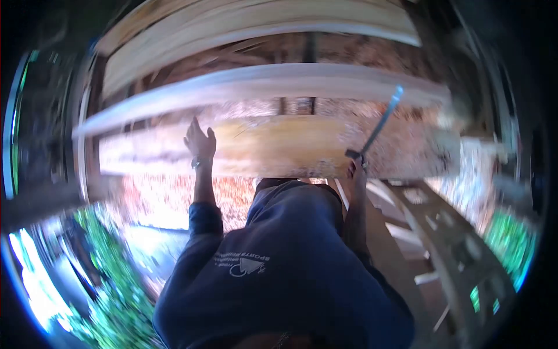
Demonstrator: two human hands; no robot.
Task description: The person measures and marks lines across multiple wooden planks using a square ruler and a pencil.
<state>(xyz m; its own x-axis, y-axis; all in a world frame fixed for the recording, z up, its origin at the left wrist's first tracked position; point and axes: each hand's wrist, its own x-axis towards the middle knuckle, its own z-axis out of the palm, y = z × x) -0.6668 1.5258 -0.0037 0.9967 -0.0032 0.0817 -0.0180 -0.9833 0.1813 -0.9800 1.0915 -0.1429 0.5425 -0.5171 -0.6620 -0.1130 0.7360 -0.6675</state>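
Observation:
My left hand [200, 142] is raised over the left part of a wide, pale wooden board [279, 142]. Its fingers are stretched out and the thumb stands apart, with nothing held. A dark band circles that wrist. Near the board's front edge, toward the right, my right hand [357, 167] is closed around the lower end of a long, thin, straight tool [379, 125]. The tool has a dark crosspiece close to the hand and slants up to a bluish tip over the board. Blur hides its exact kind.
Beyond the board runs a long, pale beam [267, 81], with another wide plank [261, 26] farther back. A curved wooden piece with cut-outs [447, 232] lies at lower right. Reddish-brown chips or shavings [232, 195] show below the board. Greenery [110, 262] appears at lower left.

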